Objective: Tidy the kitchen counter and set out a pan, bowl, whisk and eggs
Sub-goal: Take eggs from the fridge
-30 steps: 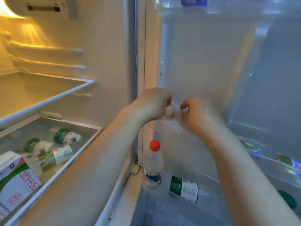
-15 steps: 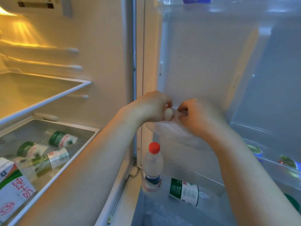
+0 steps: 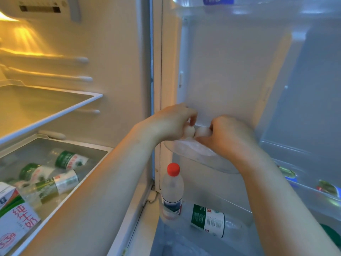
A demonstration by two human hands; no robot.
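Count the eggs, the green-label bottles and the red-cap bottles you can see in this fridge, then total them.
Eggs: 2, one in the left hand, one in the right hand
Green-label bottles: 4, three in the drawer, one lying in the door
Red-cap bottles: 1
Total: 7

The left hand (image 3: 171,124) grips the first egg (image 3: 190,131); the right hand (image 3: 228,137) grips the second egg (image 3: 203,131). The eggs are side by side above the clear door bin (image 3: 201,160).
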